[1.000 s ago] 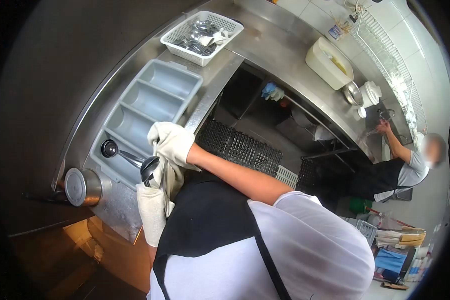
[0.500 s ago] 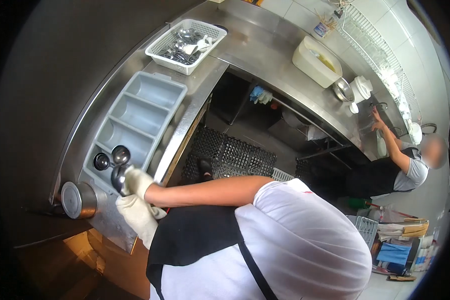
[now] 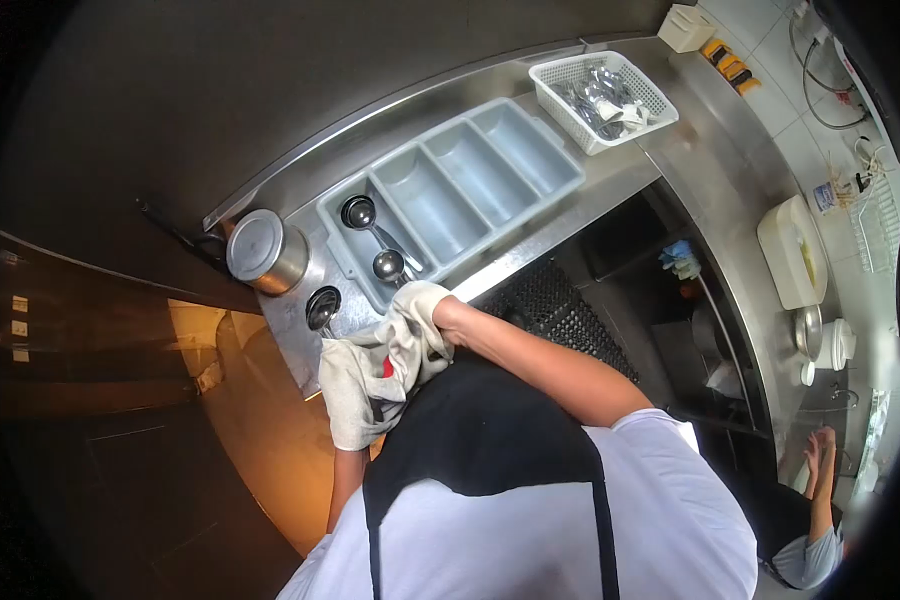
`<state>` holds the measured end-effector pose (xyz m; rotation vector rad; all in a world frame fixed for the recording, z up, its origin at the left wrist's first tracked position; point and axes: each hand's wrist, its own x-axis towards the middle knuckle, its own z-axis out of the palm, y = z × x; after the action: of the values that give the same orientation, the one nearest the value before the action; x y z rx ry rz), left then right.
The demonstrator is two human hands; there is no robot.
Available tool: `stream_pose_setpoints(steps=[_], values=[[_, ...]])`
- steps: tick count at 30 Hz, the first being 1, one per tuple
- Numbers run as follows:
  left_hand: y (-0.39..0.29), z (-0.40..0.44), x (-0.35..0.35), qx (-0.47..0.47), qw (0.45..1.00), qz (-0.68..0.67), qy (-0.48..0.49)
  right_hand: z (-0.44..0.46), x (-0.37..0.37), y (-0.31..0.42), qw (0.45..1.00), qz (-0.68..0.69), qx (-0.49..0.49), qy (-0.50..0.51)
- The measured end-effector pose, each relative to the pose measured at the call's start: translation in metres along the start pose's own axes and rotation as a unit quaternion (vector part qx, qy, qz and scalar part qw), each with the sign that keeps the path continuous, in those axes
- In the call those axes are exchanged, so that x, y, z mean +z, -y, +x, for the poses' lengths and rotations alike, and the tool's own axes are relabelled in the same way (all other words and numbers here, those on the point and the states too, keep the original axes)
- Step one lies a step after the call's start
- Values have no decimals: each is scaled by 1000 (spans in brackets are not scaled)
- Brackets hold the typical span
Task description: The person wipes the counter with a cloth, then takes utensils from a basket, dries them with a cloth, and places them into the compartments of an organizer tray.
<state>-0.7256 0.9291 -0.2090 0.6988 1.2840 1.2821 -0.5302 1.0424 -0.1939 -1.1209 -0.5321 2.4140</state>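
Note:
Both my hands are in off-white gloves or cloth. My left hand is closed round the handle of a dark, shiny ladle, whose bowl points up beside the grey tray. Against it, my right hand is closed on bunched whitish cloth with a bit of red showing. Its fingers are mostly covered. Another round ladle bowl lies just above my right hand, over the tray's near left compartment. A further ladle rests in that compartment. The tray's other compartments hold nothing.
A lidded metal pot stands left of the tray. Beyond the tray is a white basket of cutlery. Along the right counter are a cream tub and a metal bowl. Another person's hands are at the lower right.
The view has swung, so tray and basket appear farther right. A second ladle bowl now shows by the tray compartment's near end. My left hand's ladle is apart from my right hand.

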Motion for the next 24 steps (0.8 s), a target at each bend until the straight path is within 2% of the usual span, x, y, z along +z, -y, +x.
stream_pose_setpoints(steps=[2,3,5,7,8,9,10,11,12,13,14,15,18,21,22,23,24], values=[[-6,2,-4,5,999,-21,37,-2,-2,-4,995,38,-80,35],[-11,-2,5,-15,999,-36,20,-6,0,-3,990,57,-121,50],[-29,-13,33,-55,996,-67,-12,-6,-3,-2,983,62,-135,104],[-39,-18,46,-56,998,-31,-3,-1,-6,3,977,80,-135,143],[-44,-21,55,-57,998,-12,8,-5,-4,7,921,-280,-257,87],[-52,-23,65,-72,997,-4,18,-17,5,17,733,-587,-343,-41],[-61,-26,75,-88,996,5,31,-26,5,19,597,-689,-401,-86],[-61,-27,82,-104,993,14,45,-36,6,18,595,-660,-449,-94],[-44,-14,67,-28,975,128,181,-44,7,17,642,-583,-489,-92],[-84,-36,108,-104,985,94,101,-51,11,15,692,-491,-522,-88],[-71,-29,104,-142,979,59,137,-58,15,13,721,-425,-540,-91],[-55,-20,93,-180,969,27,169,-53,15,9,740,-399,-522,-147],[-32,-1,95,-91,967,166,170,-68,0,14,812,-299,-498,-58],[-40,-10,130,44,953,281,110,-43,-25,6,763,-344,-495,-234],[-46,-17,137,66,943,295,138,-67,-14,13,836,-256,-429,-225],[-52,-22,145,48,959,243,140,3,-57,-10,724,-339,-533,-277],[-56,-28,153,27,971,188,144,8,-59,-16,710,-323,-550,-298]])
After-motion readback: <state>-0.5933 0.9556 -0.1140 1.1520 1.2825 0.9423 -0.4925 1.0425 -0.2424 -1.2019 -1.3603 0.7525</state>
